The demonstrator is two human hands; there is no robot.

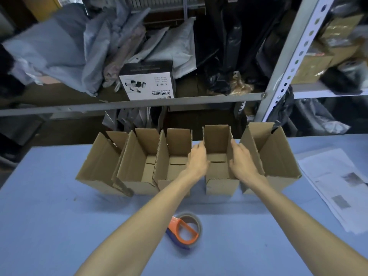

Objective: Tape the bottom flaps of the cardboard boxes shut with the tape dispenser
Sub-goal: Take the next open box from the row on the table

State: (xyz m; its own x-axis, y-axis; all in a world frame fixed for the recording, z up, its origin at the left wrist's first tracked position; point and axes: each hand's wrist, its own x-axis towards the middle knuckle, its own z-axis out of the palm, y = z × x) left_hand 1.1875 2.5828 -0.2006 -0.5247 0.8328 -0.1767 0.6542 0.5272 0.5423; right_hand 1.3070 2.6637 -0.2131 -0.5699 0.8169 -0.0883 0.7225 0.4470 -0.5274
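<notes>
Several open-topped cardboard boxes stand in a row at the far side of the blue table (49,226), flaps up. My left hand (197,162) grips the left wall of the fourth box (218,170). My right hand (244,162) grips that box's right wall. The neighbouring box to the left (175,154) and the larger box to the right (278,156) touch it. Inside the boxes the bottom flaps lie flat with a seam showing. The orange-handled tape dispenser (184,231) with a roll of tape lies on the table near me, between my forearms.
A stack of printed paper sheets (338,188) lies on the table at the right. Behind the boxes runs a metal shelf rail (129,105) with a white printed product box (147,82), grey mailer bags and dark bags. A perforated upright (292,56) stands at the right.
</notes>
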